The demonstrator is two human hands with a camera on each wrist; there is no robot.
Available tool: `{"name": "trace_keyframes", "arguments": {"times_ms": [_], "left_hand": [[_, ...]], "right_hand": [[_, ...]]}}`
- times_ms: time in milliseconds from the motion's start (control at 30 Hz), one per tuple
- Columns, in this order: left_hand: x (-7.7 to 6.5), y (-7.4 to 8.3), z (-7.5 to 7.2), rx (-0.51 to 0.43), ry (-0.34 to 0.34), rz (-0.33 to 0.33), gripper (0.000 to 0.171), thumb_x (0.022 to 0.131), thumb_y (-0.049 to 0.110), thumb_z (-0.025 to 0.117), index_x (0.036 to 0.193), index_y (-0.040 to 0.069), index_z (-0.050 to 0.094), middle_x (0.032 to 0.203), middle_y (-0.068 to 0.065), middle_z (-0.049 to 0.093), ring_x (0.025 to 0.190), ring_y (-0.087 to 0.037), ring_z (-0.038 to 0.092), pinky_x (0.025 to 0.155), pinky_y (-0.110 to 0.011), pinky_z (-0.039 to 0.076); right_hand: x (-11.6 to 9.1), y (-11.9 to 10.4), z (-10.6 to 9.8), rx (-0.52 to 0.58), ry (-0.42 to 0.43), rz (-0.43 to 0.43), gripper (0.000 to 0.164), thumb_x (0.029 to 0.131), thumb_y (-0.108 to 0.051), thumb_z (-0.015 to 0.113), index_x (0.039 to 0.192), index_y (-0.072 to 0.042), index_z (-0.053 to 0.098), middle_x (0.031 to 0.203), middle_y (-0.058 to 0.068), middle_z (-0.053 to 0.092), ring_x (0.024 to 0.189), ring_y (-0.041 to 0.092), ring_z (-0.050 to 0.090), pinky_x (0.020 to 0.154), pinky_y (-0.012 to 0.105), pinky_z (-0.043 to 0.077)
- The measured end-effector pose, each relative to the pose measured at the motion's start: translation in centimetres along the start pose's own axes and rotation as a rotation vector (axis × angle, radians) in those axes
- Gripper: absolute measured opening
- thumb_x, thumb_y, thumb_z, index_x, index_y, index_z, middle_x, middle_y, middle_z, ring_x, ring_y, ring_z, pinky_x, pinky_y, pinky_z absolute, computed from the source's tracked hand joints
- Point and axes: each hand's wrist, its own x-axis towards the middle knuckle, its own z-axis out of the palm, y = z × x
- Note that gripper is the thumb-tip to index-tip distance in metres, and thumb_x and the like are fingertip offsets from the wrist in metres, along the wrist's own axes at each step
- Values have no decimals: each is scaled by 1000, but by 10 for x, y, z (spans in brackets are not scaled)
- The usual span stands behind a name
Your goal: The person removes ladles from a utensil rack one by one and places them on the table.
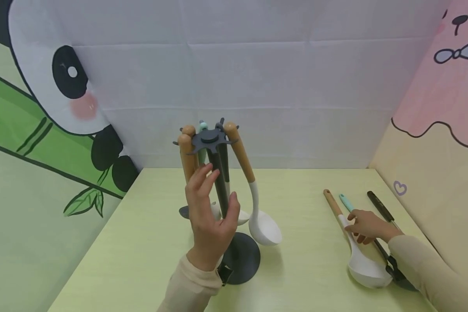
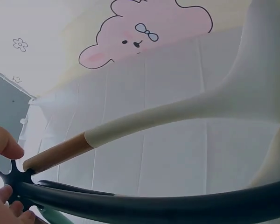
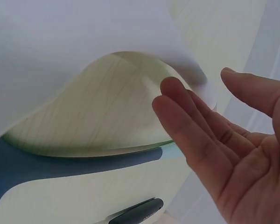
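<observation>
In the head view my left hand (image 1: 208, 216) is raised in front of a dark utensil stand (image 1: 239, 260), fingers spread and apart from one another beside its post. Wooden-handled utensils hang from the hooked top, among them a white ladle (image 1: 264, 229) on the right side. My right hand (image 1: 368, 225) hovers over utensils on the table, fingertips close to the neck of another white ladle (image 1: 368, 271) with a wooden handle. Its straight, loose fingers (image 3: 191, 135) hold nothing in the right wrist view. Under that hand lies a turquoise-handled utensil (image 1: 346, 202) with a dark shaft.
A black-handled utensil (image 1: 380, 206) lies at the table's right edge. The pale yellow table (image 1: 148, 242) meets a white cloth wall (image 1: 249, 86) at the back. Printed cloth panels stand at the left and right.
</observation>
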Motion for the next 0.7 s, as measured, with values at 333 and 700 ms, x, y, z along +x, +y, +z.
{"name": "trace_keyframes", "arguments": {"times_ms": [333, 700], "left_hand": [[27, -6, 11, 74, 203, 40, 49, 75, 9, 67, 121, -1, 54, 132, -14, 50, 122, -33, 38, 101, -48, 29], [66, -16, 9, -10, 135, -133, 70, 81, 23, 73, 134, -10, 42, 144, -21, 40, 139, -29, 31, 115, -48, 27]], "right_hand": [[-5, -9, 0, 12, 34, -39, 42, 96, -11, 61, 122, 17, 43, 87, 16, 61, 68, 25, 67, 60, 41, 59], [-12, -22, 2, 27, 48, -80, 39, 97, -11, 60, 123, 14, 46, 89, 16, 62, 66, 23, 65, 58, 38, 58]]}}
